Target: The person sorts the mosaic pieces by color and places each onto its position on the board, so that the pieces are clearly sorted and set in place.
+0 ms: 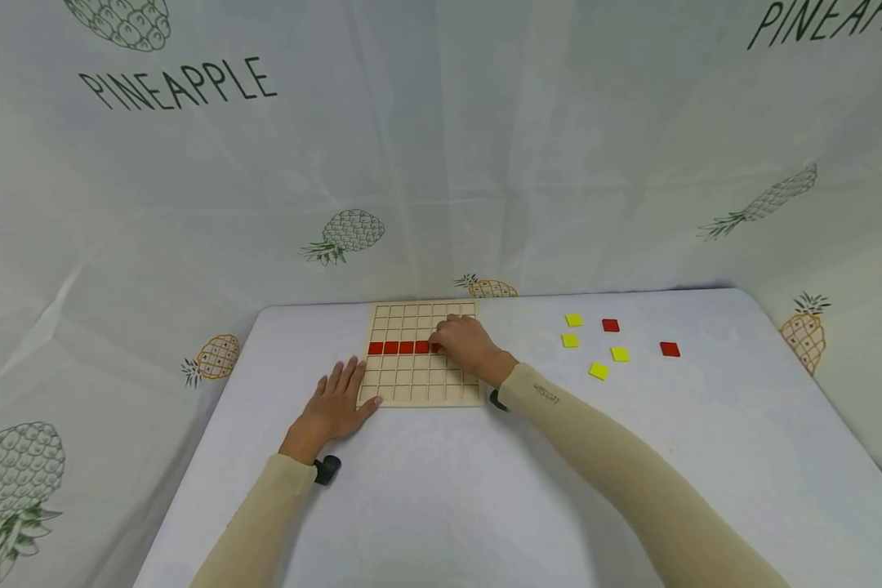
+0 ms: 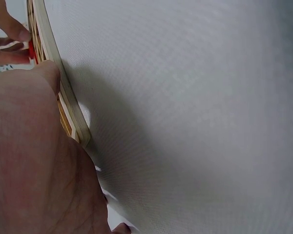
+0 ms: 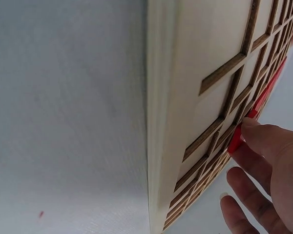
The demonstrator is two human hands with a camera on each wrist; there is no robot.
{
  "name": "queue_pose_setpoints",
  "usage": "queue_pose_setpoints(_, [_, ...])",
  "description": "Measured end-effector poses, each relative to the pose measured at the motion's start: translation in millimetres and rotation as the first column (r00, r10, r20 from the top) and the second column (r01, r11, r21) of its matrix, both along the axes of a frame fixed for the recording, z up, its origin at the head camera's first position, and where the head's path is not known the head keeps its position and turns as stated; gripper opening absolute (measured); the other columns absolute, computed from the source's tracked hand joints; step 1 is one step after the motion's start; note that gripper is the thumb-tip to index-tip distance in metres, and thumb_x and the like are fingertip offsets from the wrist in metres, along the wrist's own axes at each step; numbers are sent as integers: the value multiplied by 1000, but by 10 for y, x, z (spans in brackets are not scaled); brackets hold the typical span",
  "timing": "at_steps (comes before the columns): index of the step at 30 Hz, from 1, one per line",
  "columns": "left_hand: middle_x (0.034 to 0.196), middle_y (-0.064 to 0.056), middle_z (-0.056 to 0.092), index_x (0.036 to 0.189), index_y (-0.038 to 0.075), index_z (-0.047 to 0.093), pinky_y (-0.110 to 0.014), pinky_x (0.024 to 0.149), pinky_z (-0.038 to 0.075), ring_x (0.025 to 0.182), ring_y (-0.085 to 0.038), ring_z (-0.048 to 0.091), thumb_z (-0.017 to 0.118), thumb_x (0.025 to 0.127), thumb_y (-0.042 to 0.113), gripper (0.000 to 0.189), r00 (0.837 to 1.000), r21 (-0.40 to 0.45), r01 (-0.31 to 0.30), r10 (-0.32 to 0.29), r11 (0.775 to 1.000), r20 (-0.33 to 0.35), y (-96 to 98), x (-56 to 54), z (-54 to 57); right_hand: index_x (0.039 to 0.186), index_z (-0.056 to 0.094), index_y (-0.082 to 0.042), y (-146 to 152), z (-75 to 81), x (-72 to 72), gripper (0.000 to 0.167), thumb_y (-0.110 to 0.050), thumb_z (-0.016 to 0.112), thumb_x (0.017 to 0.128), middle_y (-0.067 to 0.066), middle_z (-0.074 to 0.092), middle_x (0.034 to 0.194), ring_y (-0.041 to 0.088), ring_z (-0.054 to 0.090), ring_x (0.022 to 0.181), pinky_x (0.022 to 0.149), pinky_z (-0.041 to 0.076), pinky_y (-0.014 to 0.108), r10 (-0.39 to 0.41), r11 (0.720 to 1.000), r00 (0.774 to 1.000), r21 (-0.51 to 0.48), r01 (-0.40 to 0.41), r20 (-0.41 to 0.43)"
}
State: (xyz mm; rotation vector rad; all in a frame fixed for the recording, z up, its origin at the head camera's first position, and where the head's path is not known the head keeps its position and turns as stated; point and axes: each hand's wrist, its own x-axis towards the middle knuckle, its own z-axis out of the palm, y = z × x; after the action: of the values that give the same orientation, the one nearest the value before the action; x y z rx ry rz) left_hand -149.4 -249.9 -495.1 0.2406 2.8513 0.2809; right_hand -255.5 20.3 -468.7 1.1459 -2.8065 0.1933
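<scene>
A light wooden grid board [image 1: 419,392] lies at the far side of the white table. Across its middle runs a row of red square tiles [image 1: 407,348]. With thumb and index finger my right hand [image 1: 467,345] pinches another red tile [image 3: 236,140] at the right end of that row, low over a cell. My left hand [image 1: 336,403] lies with fingers spread along the board's left edge, the thumb at its front left corner. In the left wrist view, the left thumb [image 2: 50,74] touches the board's side.
To the right of the board, several yellow tiles [image 1: 620,354] lie scattered on the table [image 1: 441,490]. Two loose red tiles are among them, one red tile [image 1: 611,325] farther back and another red tile [image 1: 670,349] farther right. A pineapple-print curtain [image 1: 441,147] hangs behind the table.
</scene>
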Motion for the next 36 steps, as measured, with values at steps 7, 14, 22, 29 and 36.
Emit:
queue_pose_setpoints(7, [176,-25,6,168,-4,11,-66,128,9,161,-48,4,48,110,47,86,1000,1,-6,6,1000,10,15,-9,13,111,83,-15,-1,20,-9,15,-12,78,97,3,78,106,24,68,100,96,58,41,-4,1000,1000,-23,4,14])
queue_pose_setpoints(14, [176,-26,6,168,-4,11,-67,128,9,161,-49,5,48,110,48,86,1000,-7,-2,2,1000,8,13,-27,5,113,84,-16,0,8,-26,16,-16,77,98,2,78,108,23,68,100,98,58,39,-8,1000,1000,4,8,12])
queue_pose_setpoints(22, [175,-26,7,168,-3,11,-67,127,9,161,-49,5,49,109,48,87,1000,-4,-5,5,1000,3,-1,-33,-27,117,83,-19,13,24,26,20,-15,74,100,1,78,119,23,67,108,95,59,36,-6,998,1000,67,5,19])
queue_pose_setpoints(29, [175,-26,8,168,-3,11,-67,127,11,161,-49,7,49,109,49,87,1000,-16,-5,5,1000,-5,-7,-45,-57,129,78,-21,69,0,97,31,-9,72,101,-2,74,133,23,68,114,90,60,36,14,990,1000,143,-11,-19])
queue_pose_setpoints(36, [175,-27,8,167,-5,13,-66,128,10,161,-50,6,47,110,49,86,1000,-6,-6,7,1000,26,55,7,90,124,80,-19,177,10,149,24,-13,72,102,0,74,134,24,67,113,92,59,36,27,995,999,95,-25,-23])
